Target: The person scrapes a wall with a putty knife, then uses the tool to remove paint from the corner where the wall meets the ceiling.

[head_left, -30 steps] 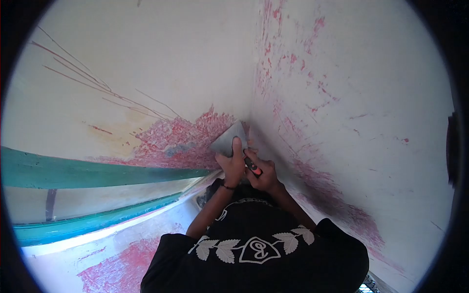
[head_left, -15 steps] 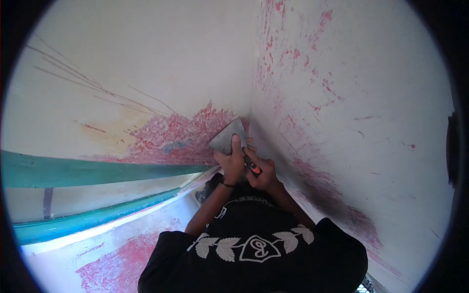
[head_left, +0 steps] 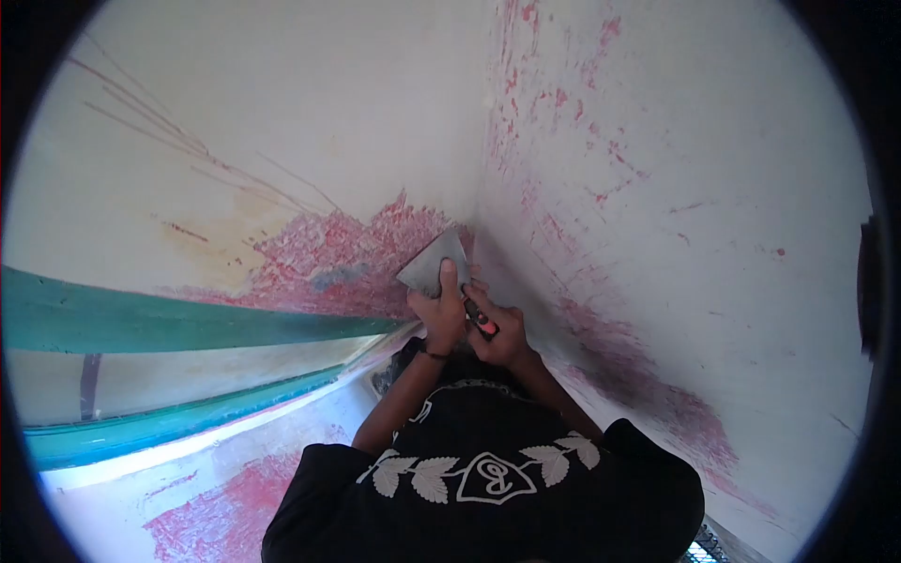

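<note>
A scraper with a wide grey metal blade (head_left: 430,266) and a black and red handle (head_left: 483,321) lies against the rough pink patch (head_left: 324,253) near the wall corner. My left hand (head_left: 442,314) grips the blade, its thumb stretched up along the metal. Wrapped round the handle is my right hand (head_left: 499,333), just beside the left. Some of the right fingers are hidden behind the tool. The blade's upper tip touches the wall close to the corner.
A green painted band (head_left: 188,317) runs along the left wall, with a second teal ledge (head_left: 188,413) below it. The right wall (head_left: 694,235) carries pink scuffs and a dark smudge low down. Metal mesh (head_left: 709,546) shows at the bottom right.
Both hands and the scraper have shifted very slightly left in the view, and the walls have also moved a little. The grip looks the same.
</note>
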Demonstrator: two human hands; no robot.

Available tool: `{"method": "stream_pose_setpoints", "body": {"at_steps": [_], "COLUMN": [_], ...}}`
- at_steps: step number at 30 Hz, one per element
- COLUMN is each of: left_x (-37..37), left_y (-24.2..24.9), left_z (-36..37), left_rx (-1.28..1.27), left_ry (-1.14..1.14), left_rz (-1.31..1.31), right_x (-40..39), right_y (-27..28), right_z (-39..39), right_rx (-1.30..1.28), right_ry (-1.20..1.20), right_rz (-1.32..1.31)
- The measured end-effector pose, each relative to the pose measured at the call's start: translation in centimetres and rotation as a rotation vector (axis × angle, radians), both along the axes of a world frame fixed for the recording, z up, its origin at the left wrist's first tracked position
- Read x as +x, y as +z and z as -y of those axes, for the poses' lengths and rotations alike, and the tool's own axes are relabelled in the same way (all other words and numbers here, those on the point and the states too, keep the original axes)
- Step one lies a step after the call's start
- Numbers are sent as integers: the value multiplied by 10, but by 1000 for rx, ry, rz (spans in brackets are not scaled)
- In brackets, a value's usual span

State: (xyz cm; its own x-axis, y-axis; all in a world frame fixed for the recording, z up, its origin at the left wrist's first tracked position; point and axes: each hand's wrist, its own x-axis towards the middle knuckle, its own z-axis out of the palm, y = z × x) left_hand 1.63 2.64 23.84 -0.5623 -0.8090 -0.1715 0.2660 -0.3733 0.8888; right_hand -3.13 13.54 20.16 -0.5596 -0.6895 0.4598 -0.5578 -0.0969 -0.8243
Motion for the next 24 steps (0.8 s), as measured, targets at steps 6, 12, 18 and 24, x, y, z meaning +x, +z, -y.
{"method": "stream_pose_setpoints", "body": {"at_steps": [6, 12, 18, 24], "left_x": [-3, 0, 2, -1], "left_y": [5, -1, -12, -7], "left_z": [2, 3, 3, 8], "left_rx": [-46, -64, -30, -35], "left_ry": [23, 16, 24, -7], "left_rz": [-65, -22, -6, -82], "right_x": [-1, 2, 9, 3], "right_y": [0, 1, -1, 6], "right_z": [5, 5, -1, 3], "right_rx": [-14, -46, 30, 8], "right_ry": [-12, -41, -32, -25], "right_rz": [-25, -110, -33, -29]}}
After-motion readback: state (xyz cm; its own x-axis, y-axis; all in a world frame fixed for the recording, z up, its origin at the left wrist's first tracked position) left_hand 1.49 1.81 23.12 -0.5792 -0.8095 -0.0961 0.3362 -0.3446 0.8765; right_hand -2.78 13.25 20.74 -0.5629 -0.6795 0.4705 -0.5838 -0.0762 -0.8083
